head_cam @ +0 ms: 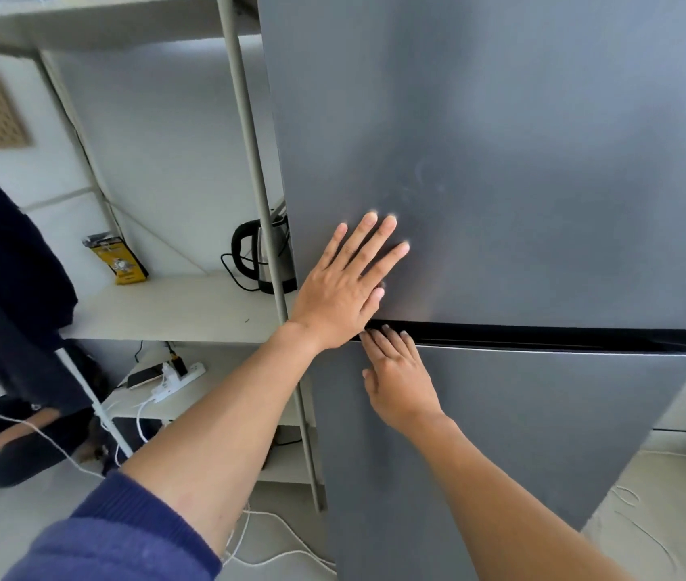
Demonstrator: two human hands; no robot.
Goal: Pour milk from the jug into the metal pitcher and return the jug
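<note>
A grey two-door fridge fills the right of the view, both doors closed. My left hand (347, 283) lies flat with fingers spread on the upper door (521, 161), near its lower left corner. My right hand (398, 375) rests on the lower door (521, 434), its fingertips reaching into the dark gap (542, 338) between the two doors. Neither hand holds anything. The milk jug and the metal pitcher are not in view.
A pale metal shelf unit (173, 308) stands left of the fridge, with a black-and-steel electric kettle (268, 255) and a yellow packet (117, 260) on it. A power strip (173, 377) and cables lie on a lower shelf. Dark clothing (6, 262) hangs at far left.
</note>
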